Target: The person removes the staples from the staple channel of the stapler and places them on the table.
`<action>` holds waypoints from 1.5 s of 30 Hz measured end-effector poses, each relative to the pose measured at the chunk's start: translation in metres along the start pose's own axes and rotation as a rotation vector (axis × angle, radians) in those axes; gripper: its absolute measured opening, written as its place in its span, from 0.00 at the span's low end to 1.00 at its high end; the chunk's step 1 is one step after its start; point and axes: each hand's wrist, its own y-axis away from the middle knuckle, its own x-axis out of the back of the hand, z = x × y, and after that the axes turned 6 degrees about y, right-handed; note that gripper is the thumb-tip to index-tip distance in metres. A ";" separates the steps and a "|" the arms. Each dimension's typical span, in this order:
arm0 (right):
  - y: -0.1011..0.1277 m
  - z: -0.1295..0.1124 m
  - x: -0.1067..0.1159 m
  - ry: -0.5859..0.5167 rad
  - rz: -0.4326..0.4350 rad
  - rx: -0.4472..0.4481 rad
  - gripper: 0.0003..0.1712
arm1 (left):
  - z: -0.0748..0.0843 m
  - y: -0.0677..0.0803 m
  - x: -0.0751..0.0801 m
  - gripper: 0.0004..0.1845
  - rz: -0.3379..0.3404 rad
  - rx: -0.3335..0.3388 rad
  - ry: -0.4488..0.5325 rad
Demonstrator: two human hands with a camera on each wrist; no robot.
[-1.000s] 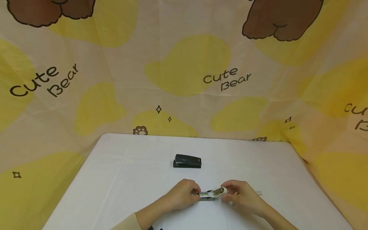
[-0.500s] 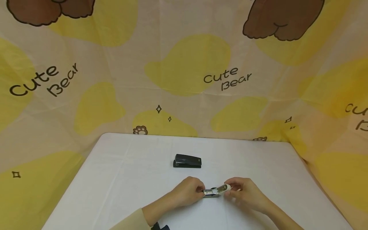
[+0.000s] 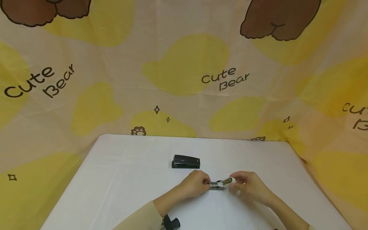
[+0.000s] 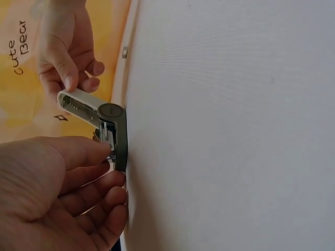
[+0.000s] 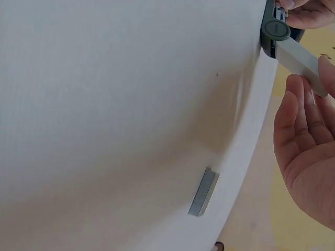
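Observation:
A small stapler (image 3: pixel 217 184) with a white top arm and a dark grey-green base is swung wide, its metal magazine exposed. My left hand (image 3: pixel 195 184) pinches the magazine end between thumb and forefinger, its other fingers curled beside the base in the left wrist view. With thumb and fingertips, my right hand (image 3: pixel 252 187) holds the tip of the raised white arm (image 5: pixel 301 61). On the tabletop in the right wrist view lies a short grey strip of staples (image 5: pixel 203 192), below the right hand.
A black stapler (image 3: pixel 186 162) stands on the white table (image 3: pixel 129 179) behind the hands. Beyond the table's far edge hangs a yellow-patterned cloth (image 3: pixel 184 64). A black wrist-worn device (image 3: pixel 171 222) shows by the left sleeve.
Both hands have carried the opened stapler to the right and farther from the person. The staple strip, visible past the right hand a second ago, is hidden in the head view now.

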 end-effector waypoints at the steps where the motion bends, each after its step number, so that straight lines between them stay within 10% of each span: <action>1: -0.001 0.001 0.002 0.004 0.002 -0.002 0.18 | 0.000 -0.002 -0.001 0.03 0.005 0.003 0.000; 45: -0.019 0.040 0.060 0.076 0.109 -0.152 0.25 | 0.022 -0.094 -0.041 0.04 0.177 0.126 0.001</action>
